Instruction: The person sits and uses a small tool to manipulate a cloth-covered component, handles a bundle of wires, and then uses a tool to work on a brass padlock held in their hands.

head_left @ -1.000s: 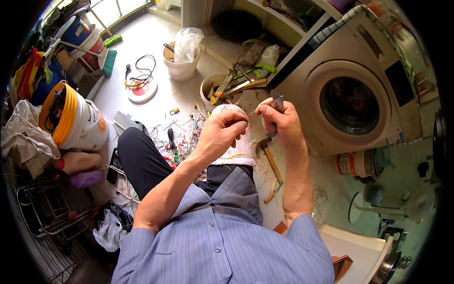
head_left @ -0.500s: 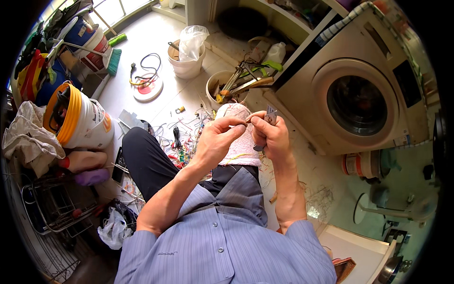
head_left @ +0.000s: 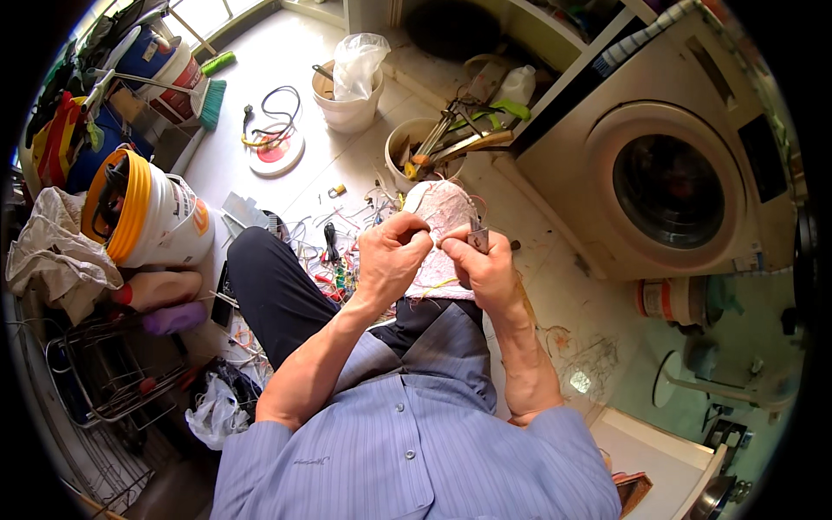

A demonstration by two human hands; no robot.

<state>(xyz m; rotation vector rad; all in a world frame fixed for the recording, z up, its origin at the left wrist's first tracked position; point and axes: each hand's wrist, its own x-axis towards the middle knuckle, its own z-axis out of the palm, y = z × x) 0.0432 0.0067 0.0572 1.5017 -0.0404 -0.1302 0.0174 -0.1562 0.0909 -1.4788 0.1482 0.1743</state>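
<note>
Both hands meet over a pink patterned cloth [head_left: 438, 212] that lies in front of my lap, with thin wires strewn over it. My left hand [head_left: 390, 260] is closed in a pinch; what its fingertips hold is too small to make out. Close beside it, my right hand [head_left: 487, 273] is wrapped round a flat grey metal tool [head_left: 478, 232], whose end stands up above the fist. Its thumb and forefinger point at the left fingertips. Loose coloured wires [head_left: 347, 269] and a black plug-like piece [head_left: 330, 242] lie on the floor left of the cloth.
Ahead stand a bucket of tools [head_left: 407, 147] and a white bucket with a plastic bag [head_left: 348, 108]. A washing machine [head_left: 598, 195] is at the right. On the left are a white and yellow bucket [head_left: 165, 225] and a wire rack [head_left: 113, 368]. A corded disc [head_left: 277, 156] lies ahead left.
My hands have come slightly lower and nearer my body, and the right hand has turned, moving the grey tool left. The fingertips of the two hands now stand slightly apart.
</note>
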